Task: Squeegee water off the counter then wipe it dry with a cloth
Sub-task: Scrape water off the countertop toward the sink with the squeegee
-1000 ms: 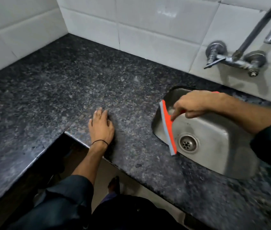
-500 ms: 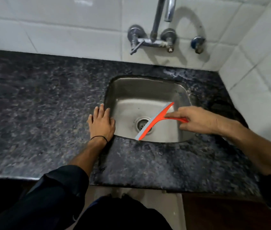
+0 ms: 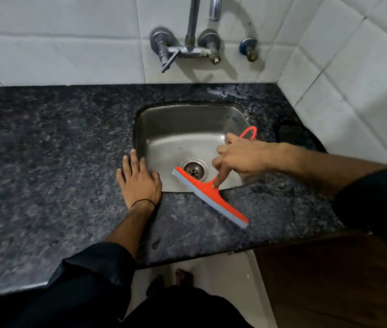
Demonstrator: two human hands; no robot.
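Squeegee (image 3: 211, 197) lies aslant across the sink's near rim, its blade running from about 10 o'clock, over the drain (image 3: 193, 169), down to 4 o'clock on the counter (image 3: 57, 162). I hold it that way, I judge, so the rubber edge can drag the wet strip in front of the sink (image 3: 187, 129) toward the basin rather than off the front edge. My right hand (image 3: 242, 157) is closed round the handle, forefinger stretched down onto the neck just behind the blade to press the rubber flat; the handle's loop end pokes out past my knuckles at 1 o'clock. My left hand (image 3: 139, 183) lies spread and flat on the granite at the sink's 9 o'clock corner, empty, fingers touching the rim; I take it to be propping me while I lean in.

Water shows as pale patches on the counter behind the sink at 1 o'clock, below the tap (image 3: 189, 47), and a small drop sits near the front edge at 6 o'clock. So the squeegee stage looks unfinished. No cloth is in view, so the drying step has nothing to hand yet.

The blade sits half over the basin, half on stone; whether its counter end is actually touching down I cannot tell.
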